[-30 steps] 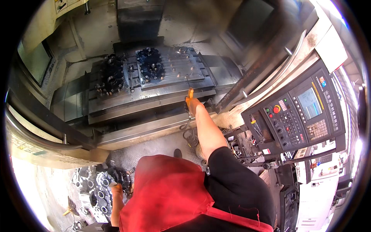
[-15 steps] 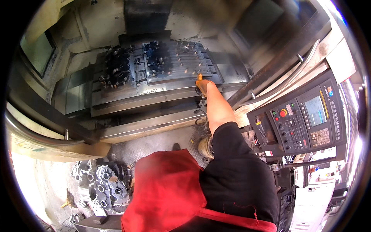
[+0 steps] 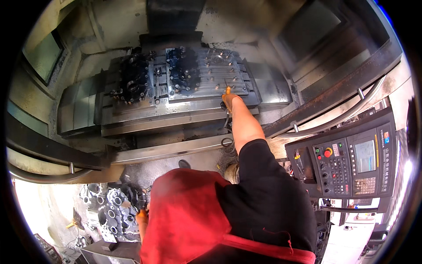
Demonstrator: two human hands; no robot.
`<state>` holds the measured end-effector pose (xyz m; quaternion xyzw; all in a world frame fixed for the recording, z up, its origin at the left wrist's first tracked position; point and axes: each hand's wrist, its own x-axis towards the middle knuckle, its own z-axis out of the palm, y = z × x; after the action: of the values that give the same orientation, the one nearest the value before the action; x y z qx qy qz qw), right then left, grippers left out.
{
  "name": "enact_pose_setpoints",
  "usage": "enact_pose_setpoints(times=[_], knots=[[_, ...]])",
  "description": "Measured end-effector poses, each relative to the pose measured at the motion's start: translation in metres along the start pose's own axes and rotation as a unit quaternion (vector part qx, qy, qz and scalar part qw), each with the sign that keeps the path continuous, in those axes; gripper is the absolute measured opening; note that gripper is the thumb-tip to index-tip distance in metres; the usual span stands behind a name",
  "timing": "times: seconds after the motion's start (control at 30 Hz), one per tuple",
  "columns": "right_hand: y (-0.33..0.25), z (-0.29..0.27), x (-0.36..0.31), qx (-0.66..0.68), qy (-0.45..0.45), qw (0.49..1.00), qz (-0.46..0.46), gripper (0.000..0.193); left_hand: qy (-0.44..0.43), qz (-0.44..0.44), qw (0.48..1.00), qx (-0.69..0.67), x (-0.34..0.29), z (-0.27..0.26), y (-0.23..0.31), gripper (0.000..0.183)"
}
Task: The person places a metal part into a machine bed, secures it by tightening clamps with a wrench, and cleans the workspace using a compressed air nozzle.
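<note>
Nearest, left hand [image 3: 141, 216] low beside red apron [image 3: 184, 220], against grey castings [image 3: 113, 210]; finger spread hidden. Farther, right hand [image 3: 228, 99] closed around orange-handled air nozzle [image 3: 227, 90], aimed at bare right end of fixture plate [image 3: 206, 72]. Left of that, two dark castings [image 3: 132, 81] clamped; right station seemingly not yet loaded.

Dull grey metal fixture plate [image 3: 211, 72], dark oily castings [image 3: 132, 81], red cloth apron [image 3: 184, 215].

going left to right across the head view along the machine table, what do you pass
dark casting clamped on the fixture → blue-black casting → bare grey fixture plate → right hand with an orange-handled tool → control panel
</note>
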<state>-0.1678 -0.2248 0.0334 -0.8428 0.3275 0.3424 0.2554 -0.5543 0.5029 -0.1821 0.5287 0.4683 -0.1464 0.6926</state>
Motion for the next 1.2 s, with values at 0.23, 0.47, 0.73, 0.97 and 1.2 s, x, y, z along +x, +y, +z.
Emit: enact_pose_setpoints(times=[0.23,0.47,0.73,0.97,1.2], knots=[[-0.029,0.014,-0.028,0.144,0.071,0.987,0.026,0.046,-0.058,0.222,0.937,0.265,0.101,0.014,-0.03,0.024],[-0.03,0.083,-0.113,0.165,0.095,0.979,0.071,0.058,-0.144,0.09,0.963,0.212,0.047,-0.01,0.043,0.017],[-0.017,0.168,-0.184,0.172,0.186,0.967,0.017,0.048,-0.163,0.354,0.812,0.433,0.122,0.082,0.107,0.03],[-0.017,0.239,-0.239,0.371,0.157,0.915,0.0,0.038,-0.263,0.331,0.862,0.281,0.042,0.254,0.211,0.022],[-0.005,0.233,-0.25,0.46,0.179,0.869,0.014,0.032,-0.212,0.356,0.766,0.492,-0.02,0.222,0.202,0.029]])
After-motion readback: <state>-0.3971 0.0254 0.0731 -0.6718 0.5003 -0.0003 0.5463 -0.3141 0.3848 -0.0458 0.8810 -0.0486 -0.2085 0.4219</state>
